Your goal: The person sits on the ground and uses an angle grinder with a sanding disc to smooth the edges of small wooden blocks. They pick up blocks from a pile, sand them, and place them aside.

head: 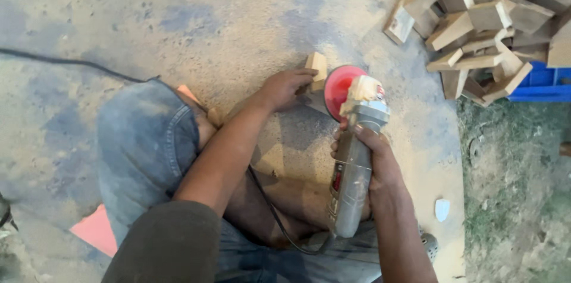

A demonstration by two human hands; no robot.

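- Down on the dusty concrete floor (238,15), a person sits cross-legged and sands a small wooden block (317,69) with a handheld angle grinder (352,170).
- The left hand (284,88) is closed around the block, fingers curled over its near side, holding it propped on the floor just beside the red sanding disc (338,84).
- The right hand (372,155) is wrapped tight around the grey body of the grinder, thumb on top, with the head pointing away from the person.
- The disc appears to meet the right face of the block; whether it truly touches is hard to tell, since the guard covers part of the edge.
- To do this well, I judge that the block needs firm bracing against the floor, with the fingertips kept behind the wood and away from the disc.
- Light, even pressure with the disc held nearly flat to the face would likely avoid gouging the wood.
- The black power cord (273,211) runs back under the right forearm and across the lap; keeping it behind the tool seems wise.
- A heap of similar wooden blocks (482,21) lies at the upper right, well apart from the hands, partly resting against a blue crate (544,84).
- A pink sheet (95,229) shows under the bent left knee, and fine sawdust covers the floor around the work.
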